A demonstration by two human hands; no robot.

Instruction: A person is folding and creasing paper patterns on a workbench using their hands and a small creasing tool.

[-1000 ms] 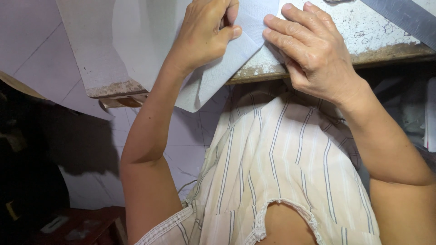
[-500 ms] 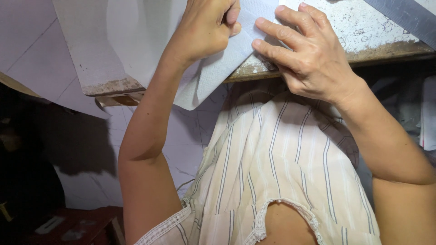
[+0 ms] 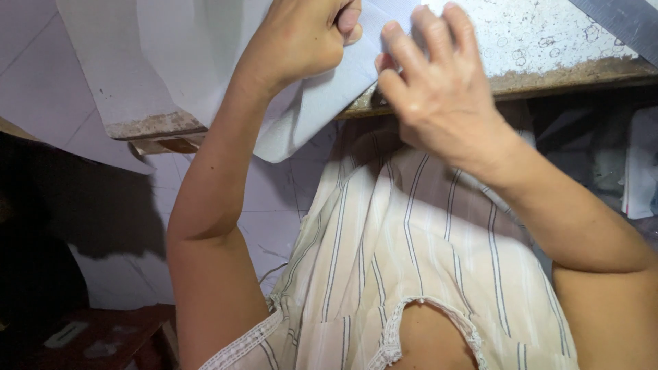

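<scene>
The piece of pale grey cloth [image 3: 322, 109] lies over the front edge of the bench [image 3: 548, 41], and one rounded corner of it hangs down below this edge. The left hand [image 3: 301, 41] is closed in a fist on the cloth, just above the bench edge, with the thumb pressed against the curled fingers, so it is clamped on the fabric. The right hand [image 3: 439, 89] is just beside it, to the right of the cloth; its fingers are bent and spread, the fingertips touch the cloth at the bench edge, but I cannot tell if they pinch it or only press on it. It seems to me that the cloth is being folded or smoothed along one edge: the cloth is already laid out and gripped, but the hanging corner looks not yet arranged, so the work seems to be somewhere in the middle. A grey metal ruler [image 3: 617, 17] lies on the bench far right of the cloth, untouched. Compared with one second ago, the right hand has moved lower and nearer to the bench edge and its fingers are more curled, while the left hand keeps the same grip.
</scene>
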